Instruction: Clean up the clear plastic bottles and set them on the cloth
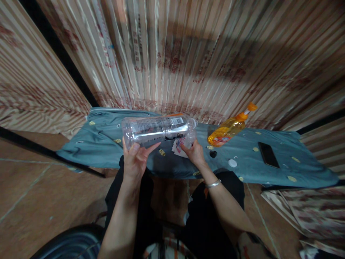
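Observation:
A large clear plastic bottle (156,129) with a printed label lies sideways in the air above the cloth, its neck to the right. My left hand (134,162) grips its base end from below, with the thumb on the near side and a finger stretched along the underside. Just below the neck, my right hand (196,153) closes its thumb and fingers on a clear plastic piece (191,136); whether this is separate from the bottle I cannot tell. Under it, a white packet (179,148) with pinkish print rests on the cloth, partly hidden by the right hand.
Blue-green patterned cloth (161,169) covers the narrow table. To the right are an orange pump bottle (226,132) with yellow-orange liquid, a small black cap (213,154), a white round lid (232,163) and a dark phone (268,154). A striped curtain (172,64) hangs behind.

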The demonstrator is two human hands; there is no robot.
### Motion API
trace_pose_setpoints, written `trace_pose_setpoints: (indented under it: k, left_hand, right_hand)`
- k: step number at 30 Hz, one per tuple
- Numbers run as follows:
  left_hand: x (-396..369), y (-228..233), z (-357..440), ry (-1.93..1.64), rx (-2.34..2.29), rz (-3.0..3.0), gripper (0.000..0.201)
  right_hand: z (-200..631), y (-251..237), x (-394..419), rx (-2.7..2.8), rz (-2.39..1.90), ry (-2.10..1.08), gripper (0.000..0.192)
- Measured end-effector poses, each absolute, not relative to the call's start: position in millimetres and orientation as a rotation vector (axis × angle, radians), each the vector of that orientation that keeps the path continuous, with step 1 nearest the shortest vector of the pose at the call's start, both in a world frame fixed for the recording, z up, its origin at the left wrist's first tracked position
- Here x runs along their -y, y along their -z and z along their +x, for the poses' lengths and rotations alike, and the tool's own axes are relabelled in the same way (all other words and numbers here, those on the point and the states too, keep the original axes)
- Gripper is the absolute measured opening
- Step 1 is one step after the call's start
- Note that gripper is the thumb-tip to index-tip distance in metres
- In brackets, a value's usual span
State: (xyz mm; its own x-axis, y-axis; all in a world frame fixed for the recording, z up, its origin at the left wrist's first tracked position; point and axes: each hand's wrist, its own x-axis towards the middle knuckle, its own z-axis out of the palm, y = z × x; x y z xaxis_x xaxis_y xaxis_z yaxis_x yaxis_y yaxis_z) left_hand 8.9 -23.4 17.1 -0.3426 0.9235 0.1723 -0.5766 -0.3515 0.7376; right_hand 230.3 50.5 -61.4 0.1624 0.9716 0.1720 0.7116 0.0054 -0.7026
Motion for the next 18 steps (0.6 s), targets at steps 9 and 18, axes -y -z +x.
trace_pose_setpoints:
  k: [9,18]
  left_hand:
    - [22.1,-16.8,9.3,-1.869,-0.687,0.689,0.069]
    - [22.2,-16.8,9.8,-1.871,-0.687,0.658,0.072]
  right_hand:
    - [230.2,60.0,-50.6,1.631,-1.774,-0.482,0.06]
    - [230.1,58.9,-49.8,1.635,-1.809,-0.479,0.059]
